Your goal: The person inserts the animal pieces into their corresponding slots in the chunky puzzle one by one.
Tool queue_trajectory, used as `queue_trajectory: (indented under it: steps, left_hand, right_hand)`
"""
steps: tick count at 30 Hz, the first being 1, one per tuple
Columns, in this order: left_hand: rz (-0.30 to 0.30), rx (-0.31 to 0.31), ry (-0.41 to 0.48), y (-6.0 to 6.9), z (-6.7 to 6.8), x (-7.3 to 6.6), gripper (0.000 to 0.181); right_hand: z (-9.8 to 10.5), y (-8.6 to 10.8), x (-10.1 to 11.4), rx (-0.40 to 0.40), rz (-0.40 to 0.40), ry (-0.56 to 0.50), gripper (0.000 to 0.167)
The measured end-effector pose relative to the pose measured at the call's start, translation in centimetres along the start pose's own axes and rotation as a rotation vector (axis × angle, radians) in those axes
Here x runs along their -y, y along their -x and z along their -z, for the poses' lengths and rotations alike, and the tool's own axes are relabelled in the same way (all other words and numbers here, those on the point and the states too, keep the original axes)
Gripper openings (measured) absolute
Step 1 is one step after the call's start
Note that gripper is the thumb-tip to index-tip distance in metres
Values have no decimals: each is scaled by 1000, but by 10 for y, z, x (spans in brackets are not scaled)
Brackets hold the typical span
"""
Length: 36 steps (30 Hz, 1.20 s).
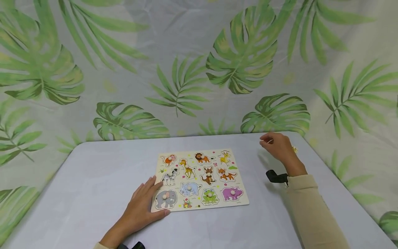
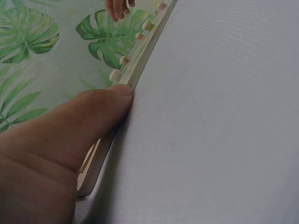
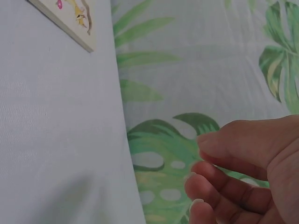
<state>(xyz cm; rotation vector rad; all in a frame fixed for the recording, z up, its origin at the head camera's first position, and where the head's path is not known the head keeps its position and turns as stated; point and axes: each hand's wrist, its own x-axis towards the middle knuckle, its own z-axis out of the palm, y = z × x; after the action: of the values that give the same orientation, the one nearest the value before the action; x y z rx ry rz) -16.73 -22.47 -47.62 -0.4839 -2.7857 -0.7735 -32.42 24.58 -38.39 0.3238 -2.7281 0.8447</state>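
Note:
A wooden animal peg puzzle (image 1: 199, 202) lies flat on the table, with animal pictures such as an elephant (image 1: 164, 200), a frog (image 1: 210, 197) and a purple hippo (image 1: 232, 194). Round knobs stand up from several pieces. My left hand (image 1: 141, 207) rests at the puzzle's near left corner, fingers extended along the left side. Its thumb (image 2: 105, 105) touches the near edge in the left wrist view. Raised above the table right of the puzzle, my right hand (image 1: 276, 147) has loosely bent fingers. Nothing shows between its thumb and fingertips (image 3: 198, 205).
A small yellowish item (image 1: 294, 149) shows partly behind the right hand; its kind is unclear. The white table (image 1: 93, 186) ends at a leaf-patterned cloth (image 1: 186, 69) hanging behind it. A black device (image 1: 276, 176) is worn on the right wrist.

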Motion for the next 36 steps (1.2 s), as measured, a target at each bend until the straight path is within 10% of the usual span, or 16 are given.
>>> queue_trajectory:
  steps: [36]
  left_hand:
    - [31,11,15,-5,1,-5,93]
  right_hand:
    - [19,0,-56,-115,-162,-4,28]
